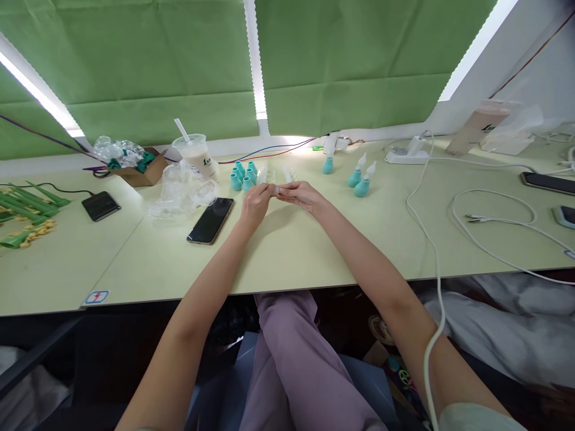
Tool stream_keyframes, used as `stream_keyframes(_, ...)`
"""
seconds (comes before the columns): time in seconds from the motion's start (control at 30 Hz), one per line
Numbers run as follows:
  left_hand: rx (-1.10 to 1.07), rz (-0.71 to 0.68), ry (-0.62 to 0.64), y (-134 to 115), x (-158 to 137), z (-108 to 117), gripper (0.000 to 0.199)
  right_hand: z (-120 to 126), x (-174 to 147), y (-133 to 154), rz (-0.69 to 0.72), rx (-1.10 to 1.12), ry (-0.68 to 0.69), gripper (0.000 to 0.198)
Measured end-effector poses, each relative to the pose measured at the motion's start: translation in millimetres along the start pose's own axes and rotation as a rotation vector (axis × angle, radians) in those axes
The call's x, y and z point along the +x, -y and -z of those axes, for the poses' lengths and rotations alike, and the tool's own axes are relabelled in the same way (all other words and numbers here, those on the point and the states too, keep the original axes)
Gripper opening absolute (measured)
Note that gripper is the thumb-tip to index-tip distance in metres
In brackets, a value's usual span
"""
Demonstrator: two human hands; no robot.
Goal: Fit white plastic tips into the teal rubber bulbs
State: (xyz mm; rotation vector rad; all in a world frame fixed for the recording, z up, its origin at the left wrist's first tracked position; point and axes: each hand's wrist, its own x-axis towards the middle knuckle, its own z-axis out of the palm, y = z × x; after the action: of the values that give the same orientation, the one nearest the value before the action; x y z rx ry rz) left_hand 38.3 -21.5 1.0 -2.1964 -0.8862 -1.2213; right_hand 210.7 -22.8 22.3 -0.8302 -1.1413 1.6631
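Note:
Over the pale table, my left hand (257, 202) and my right hand (302, 195) meet fingertip to fingertip. Both are closed around a small whitish piece (276, 190), mostly hidden by the fingers, so its kind does not show. Just behind my left hand stand several turquoise rubber bulbs (247, 183) with open necks. Small clear and cream-coloured parts (288, 175) lie behind the fingers. To the right of my right hand are three turquoise bulbs fitted with clear tips; one bulb with a clear tip (362, 187) is nearest.
A black phone (211, 221) lies left of my hands, near a crumpled plastic bag (179, 194) and a drink cup (195, 157). Farther left is a cardboard box (142, 172). White cables (426, 224) run across the right side and over the table edge, from a power strip (408, 157).

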Motion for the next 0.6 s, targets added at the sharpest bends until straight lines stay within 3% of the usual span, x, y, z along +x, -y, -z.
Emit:
stream_keyframes(0.27,0.02,-0.074,0.024,-0.1,0.0,0.7,0.033,2.2,2.4,-2.2,-0.034,0.028,0.032,0.014)
stream_keyframes(0.4,0.059,-0.108,-0.003,-2.7,1.5,4.3,0.032,3.7,2.0,-0.5,-0.024,-0.012,0.036,0.014)
stream_keyframes(0.6,0.005,-0.117,0.077,-2.3,2.6,5.7,0.034,8.3,1.2,2.0,-0.013,-0.047,0.076,0.017)
